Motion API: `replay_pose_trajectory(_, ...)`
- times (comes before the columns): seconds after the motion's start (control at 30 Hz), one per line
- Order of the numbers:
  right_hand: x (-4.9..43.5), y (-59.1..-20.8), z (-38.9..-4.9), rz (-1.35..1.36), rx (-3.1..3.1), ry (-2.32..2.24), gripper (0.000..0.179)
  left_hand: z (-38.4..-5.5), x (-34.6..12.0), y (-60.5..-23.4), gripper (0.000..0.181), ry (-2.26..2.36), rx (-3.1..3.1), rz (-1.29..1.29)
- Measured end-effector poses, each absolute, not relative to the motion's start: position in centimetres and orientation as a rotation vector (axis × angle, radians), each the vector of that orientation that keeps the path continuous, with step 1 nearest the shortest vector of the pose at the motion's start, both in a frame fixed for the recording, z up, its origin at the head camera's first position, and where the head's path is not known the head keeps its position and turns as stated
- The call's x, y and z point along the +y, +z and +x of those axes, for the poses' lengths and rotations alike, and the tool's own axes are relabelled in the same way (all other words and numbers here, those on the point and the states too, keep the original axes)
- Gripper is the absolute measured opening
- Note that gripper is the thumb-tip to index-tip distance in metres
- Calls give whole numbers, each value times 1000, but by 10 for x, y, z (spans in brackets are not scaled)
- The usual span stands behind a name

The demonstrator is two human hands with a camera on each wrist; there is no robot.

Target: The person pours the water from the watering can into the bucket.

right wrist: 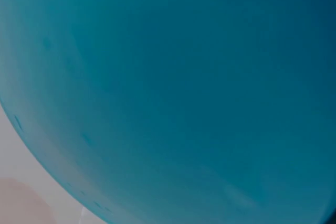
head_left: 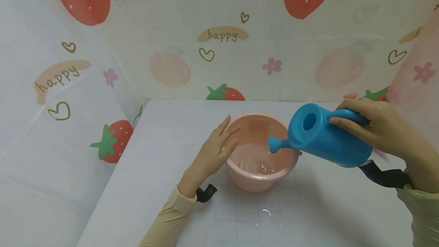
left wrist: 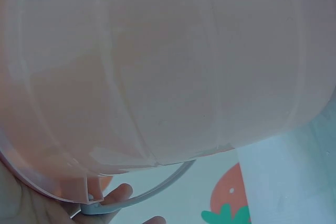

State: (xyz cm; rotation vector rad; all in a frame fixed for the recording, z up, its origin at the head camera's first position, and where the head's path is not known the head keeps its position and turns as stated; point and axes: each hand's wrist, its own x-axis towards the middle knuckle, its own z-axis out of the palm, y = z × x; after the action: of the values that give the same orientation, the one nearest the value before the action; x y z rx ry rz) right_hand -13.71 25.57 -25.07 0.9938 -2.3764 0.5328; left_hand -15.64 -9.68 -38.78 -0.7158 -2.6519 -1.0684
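Note:
A pink bucket stands upright on the table, with glints and ripples of water inside it. My left hand rests on the bucket's left rim, its fingers spread and fairly straight over the edge. In the left wrist view the bucket's wall fills most of the picture, and a grey bail handle passes by the fingertips. My right hand grips the handle of a blue watering can, tilted so that its spout points left over the bucket. In the right wrist view the can's blue body hides the hand.
The white tabletop carries a few shiny drops in front of the bucket. Behind it and at the sides hang white sheets printed with strawberries, hearts and flowers. A black wrist mount shows at the left wrist.

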Motion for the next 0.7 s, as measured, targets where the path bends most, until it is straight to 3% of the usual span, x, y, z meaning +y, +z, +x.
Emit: replay_pose_trajectory(0.7, 261, -251, -142, 1074, -2299, 550, 24, -158, -97, -389, 40, -1070, -2635, -728)
